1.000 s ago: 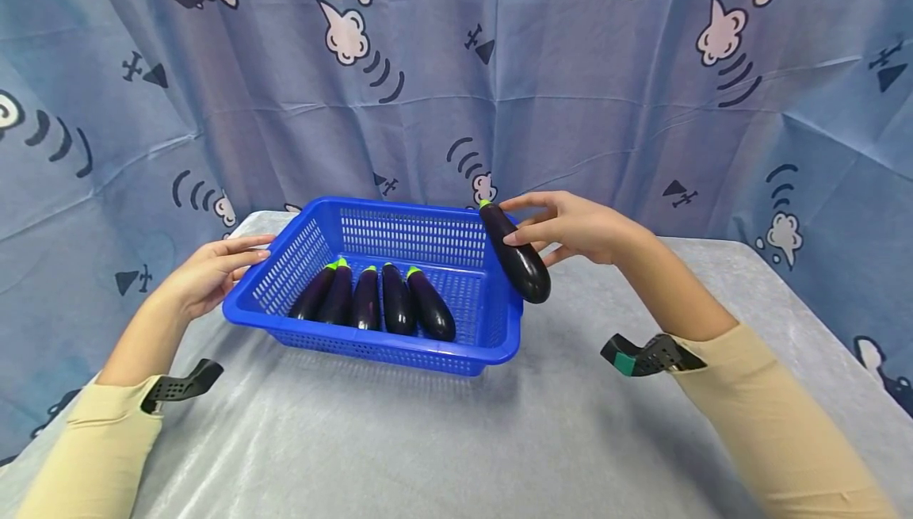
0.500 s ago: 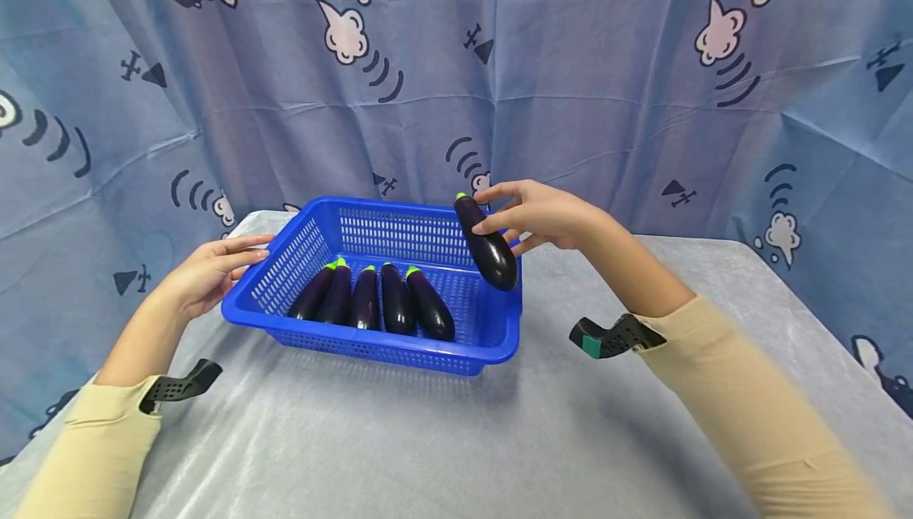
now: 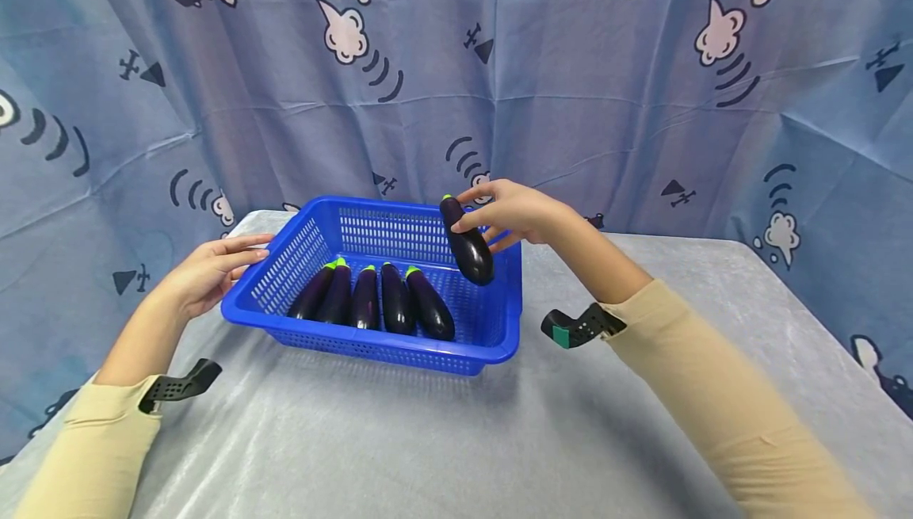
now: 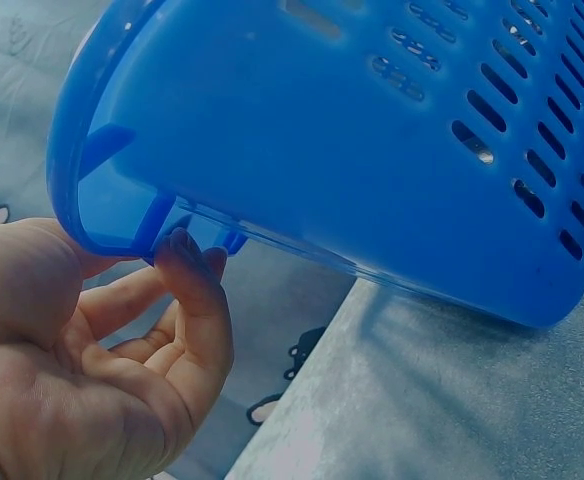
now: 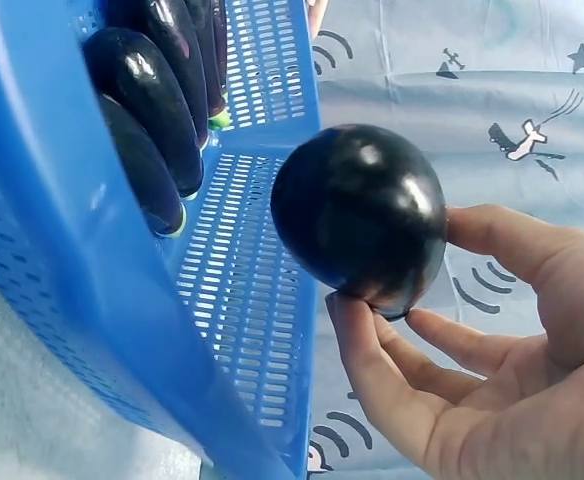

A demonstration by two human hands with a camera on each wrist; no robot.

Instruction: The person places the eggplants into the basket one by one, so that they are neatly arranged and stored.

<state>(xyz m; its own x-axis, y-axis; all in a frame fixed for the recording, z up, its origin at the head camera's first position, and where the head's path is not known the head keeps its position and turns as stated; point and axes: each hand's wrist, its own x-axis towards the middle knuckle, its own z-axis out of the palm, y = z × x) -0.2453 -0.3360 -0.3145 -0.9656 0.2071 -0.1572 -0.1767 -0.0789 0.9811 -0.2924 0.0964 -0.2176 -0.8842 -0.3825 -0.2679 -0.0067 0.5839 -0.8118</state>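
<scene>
Right hand (image 3: 515,211): fingers pinch the held eggplant (image 3: 467,243), tilted stem-up over the basket's right end
Left hand (image 3: 207,272): straight fingers touch the blue basket (image 3: 371,349) rim, apparently steadying it
Basket contents: five eggplants (image 3: 378,303) in a row
Support: grey-clothed table (image 3: 428,440)

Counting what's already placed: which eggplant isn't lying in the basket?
The eggplant gripped by the right hand, held above the blue basket; the other five lie side by side on its floor.

Staged tabletop, cartoon-print backdrop curtain (image 3: 571,91)
</scene>
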